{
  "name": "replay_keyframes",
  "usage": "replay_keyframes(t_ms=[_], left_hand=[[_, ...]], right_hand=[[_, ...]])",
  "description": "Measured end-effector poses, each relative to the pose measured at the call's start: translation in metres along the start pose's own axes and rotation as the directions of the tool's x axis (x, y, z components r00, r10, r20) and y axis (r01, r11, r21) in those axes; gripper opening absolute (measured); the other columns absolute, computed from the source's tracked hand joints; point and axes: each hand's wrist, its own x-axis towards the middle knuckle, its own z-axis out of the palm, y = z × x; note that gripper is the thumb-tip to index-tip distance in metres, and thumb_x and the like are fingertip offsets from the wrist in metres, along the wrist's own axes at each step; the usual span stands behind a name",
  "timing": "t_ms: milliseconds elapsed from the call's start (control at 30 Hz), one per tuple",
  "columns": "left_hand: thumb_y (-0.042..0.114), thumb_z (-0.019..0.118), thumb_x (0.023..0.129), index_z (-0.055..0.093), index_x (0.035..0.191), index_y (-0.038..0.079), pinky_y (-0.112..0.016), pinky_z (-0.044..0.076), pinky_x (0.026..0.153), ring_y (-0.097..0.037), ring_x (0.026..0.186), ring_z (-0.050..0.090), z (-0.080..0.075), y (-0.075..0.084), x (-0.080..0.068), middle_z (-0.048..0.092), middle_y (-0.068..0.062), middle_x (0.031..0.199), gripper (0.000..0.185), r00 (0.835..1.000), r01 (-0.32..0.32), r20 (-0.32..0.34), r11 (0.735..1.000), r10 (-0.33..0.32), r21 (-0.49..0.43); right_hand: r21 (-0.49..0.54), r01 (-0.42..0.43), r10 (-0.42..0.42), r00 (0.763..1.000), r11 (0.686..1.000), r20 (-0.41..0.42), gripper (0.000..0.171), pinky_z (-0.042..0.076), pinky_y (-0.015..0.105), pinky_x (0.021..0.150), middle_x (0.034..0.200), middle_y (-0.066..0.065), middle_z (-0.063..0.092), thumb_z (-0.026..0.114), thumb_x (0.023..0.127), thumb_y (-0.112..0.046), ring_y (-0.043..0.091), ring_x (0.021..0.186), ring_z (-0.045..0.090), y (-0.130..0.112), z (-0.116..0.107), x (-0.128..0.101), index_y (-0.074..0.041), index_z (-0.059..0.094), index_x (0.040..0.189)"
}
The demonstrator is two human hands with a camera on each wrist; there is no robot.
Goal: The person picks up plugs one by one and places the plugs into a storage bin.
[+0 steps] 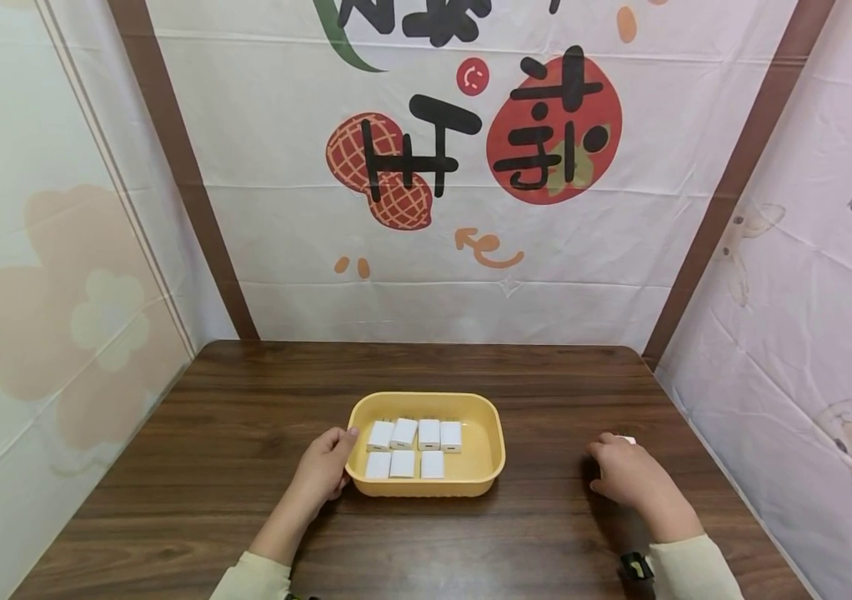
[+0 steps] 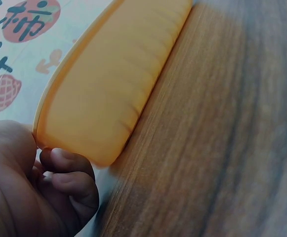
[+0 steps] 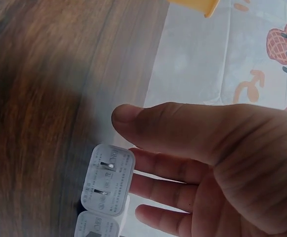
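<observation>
Yellow plastic, the shallow rounded tray (image 1: 491, 433) sits at the lower centre of the head view on the dark wood-grain worktop (image 1: 246, 417), carrying seven small white plug adapters (image 1: 403, 433) in two rows. The left hand (image 1: 323, 471) rests against the tray's left end. Only the left wrist view shows how: curled fingers (image 2: 66, 170) tuck under the tray's rim (image 2: 74, 89) while the thumb side presses its edge, so the fingers grip the tray. From above, that grip reads only as a hand laid beside the rim.

At the lower right of the head view the right hand (image 1: 624, 471) lies knuckles-up on the worktop, well apart from the tray, with just a sliver of white showing past its fingertips. The right wrist view fills this in: a white square charger with two metal prongs (image 3: 107, 178) stands at the fingertips (image 3: 148, 163), with the thumb stretched above it and the fingers barely bent. Whether they pinch it or merely touch it cannot be told. A second white block (image 3: 96, 227) below it is cut off by the bottom edge, and the print on both is too small to read.

Bare worktop lies between tray and right hand, and beyond the tray up to the printed fabric backdrop (image 1: 426, 250). Fabric walls close in at left and right edges.
</observation>
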Motion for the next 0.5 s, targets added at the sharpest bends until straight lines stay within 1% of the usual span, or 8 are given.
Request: replay_keyframes(t_ms=[267,500], left_hand=[[0.044,0.048,0.108,0.057,0.099,0.002,-0.023,0.035,0.041,-0.014,0.047,0.043,0.0000,-0.0003,-0.0006,0.047,-0.004,0.057,0.044,1.000,-0.002,0.002,1.000,0.002,0.003],[0.043,0.048,0.108,0.058,0.100,0.002,-0.024,0.035,0.041,-0.014,0.047,0.042,-0.0003,-0.0009,0.0003,0.047,-0.004,0.057,0.043,1.000,0.003,0.006,1.000,-0.003,-0.001]], right_hand=[[0.014,-0.026,0.026,0.999,1.000,0.028,0.036,0.057,0.049,0.077,0.096,0.011,0.064,0.089,0.073,-0.014,0.030,0.086,0.066,0.0023,0.0028,-0.0002,-0.001,0.072,0.102],[0.015,-0.047,0.046,0.997,0.999,0.056,0.036,0.057,0.050,0.079,0.101,0.013,0.067,0.089,0.075,-0.014,0.032,0.091,0.068,0.0014,0.0037,-0.0013,-0.001,0.073,0.104]])
